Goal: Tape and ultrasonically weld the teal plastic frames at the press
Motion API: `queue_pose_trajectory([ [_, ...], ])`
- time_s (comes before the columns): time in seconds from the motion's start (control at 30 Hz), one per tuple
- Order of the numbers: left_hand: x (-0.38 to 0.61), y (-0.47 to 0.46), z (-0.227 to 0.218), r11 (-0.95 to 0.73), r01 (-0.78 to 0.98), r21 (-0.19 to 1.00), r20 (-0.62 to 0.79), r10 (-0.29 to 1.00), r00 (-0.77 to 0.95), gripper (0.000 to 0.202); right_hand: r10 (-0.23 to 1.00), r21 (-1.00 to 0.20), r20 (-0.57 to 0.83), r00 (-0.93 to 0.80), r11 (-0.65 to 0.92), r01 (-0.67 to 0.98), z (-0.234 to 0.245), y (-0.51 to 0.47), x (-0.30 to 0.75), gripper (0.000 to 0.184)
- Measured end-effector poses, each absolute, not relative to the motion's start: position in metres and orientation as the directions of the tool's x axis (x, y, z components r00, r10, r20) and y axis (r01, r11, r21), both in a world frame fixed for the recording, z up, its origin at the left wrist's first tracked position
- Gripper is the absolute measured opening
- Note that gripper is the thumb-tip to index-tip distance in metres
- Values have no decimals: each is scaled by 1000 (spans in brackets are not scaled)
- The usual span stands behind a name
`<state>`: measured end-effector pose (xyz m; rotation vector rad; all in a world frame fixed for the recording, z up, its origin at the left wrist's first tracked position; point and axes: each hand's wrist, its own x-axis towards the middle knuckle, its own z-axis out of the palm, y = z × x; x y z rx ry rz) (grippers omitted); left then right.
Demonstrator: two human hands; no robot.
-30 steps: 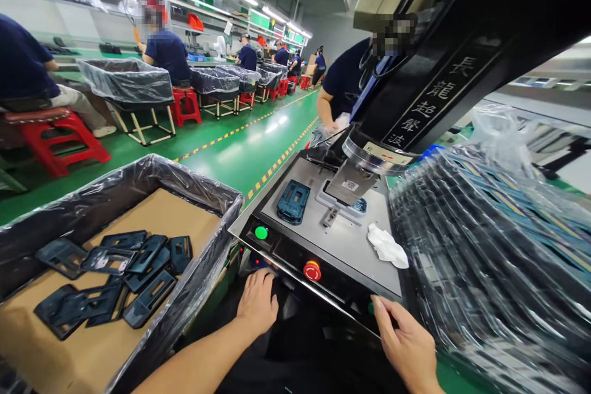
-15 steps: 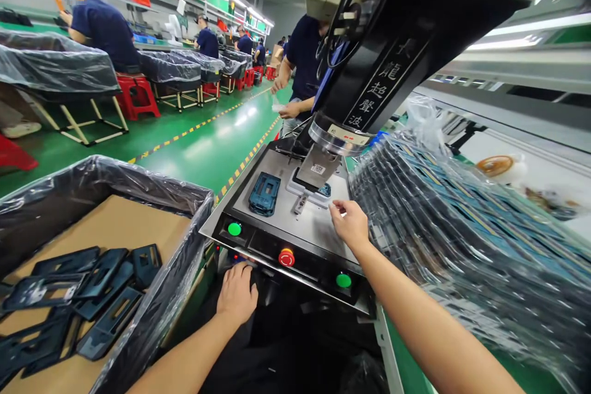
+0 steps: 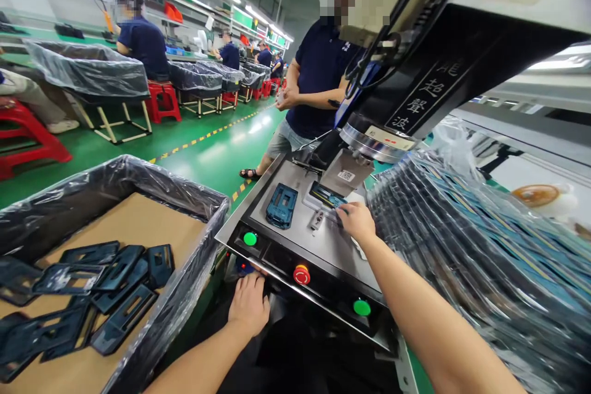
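Observation:
My right hand [image 3: 357, 221] reaches to the welding press, its fingers closed on the near right end of a dark teal plastic frame [image 3: 329, 197]. That frame lies at the light-grey fixture [image 3: 310, 198], just under the metal press head [image 3: 346, 173], which hides part of it. My left hand [image 3: 250, 303] is at the front edge of the machine, below the left green button [image 3: 250, 238], with fingers stretched out and nothing seen in them. A second teal plastic frame [image 3: 281, 206] lies flat on the metal plate [image 3: 252, 209], left of the fixture.
On the left stands a plastic-lined bin [image 3: 217, 203] with several dark frames on cardboard. Stacked frames in clear plastic [image 3: 443, 246] crowd the right side. A red stop button [image 3: 301, 274] and another green button [image 3: 361, 308] sit on the front panel. A co-worker [image 3: 318, 74] stands behind the machine.
My right hand has moved from beside the fixture onto the frame there, and more of that frame shows. The view has swung left. The co-worker's hands have come together.

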<state>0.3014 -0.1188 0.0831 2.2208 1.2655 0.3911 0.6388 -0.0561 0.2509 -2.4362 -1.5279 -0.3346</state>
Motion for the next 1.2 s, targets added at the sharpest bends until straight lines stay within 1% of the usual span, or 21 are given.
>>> queue_pose_trajectory([
  [0.17,302,-117,86,-375,689,620,-52,857,513,46,909,11,258,327,-341,940,252,-49,649,32],
  [0.37,300,-117,87,-371,671,642,-31,862,506,43,949,143,220,224,-259,955,252,-52,651,39],
  [0.53,301,-119,85,-363,663,655,-18,869,494,43,983,246,135,126,-156,957,262,-51,651,35],
  [0.67,301,-119,85,-347,674,652,-50,868,495,44,997,319,50,52,-66,945,275,-48,648,29],
  [0.8,301,-121,87,-337,687,644,-85,861,502,45,999,380,28,43,-51,924,279,-49,639,30],
  [0.93,300,-123,88,-325,693,644,-102,860,499,46,996,399,49,69,-83,913,275,-52,635,30],
  [1.1,299,-123,86,-314,688,654,-93,870,485,44,994,360,66,92,-110,926,272,-50,643,33],
  [1.2,300,-122,85,-314,684,658,-88,871,484,45,996,350,54,75,-89,933,274,-45,644,31],
])
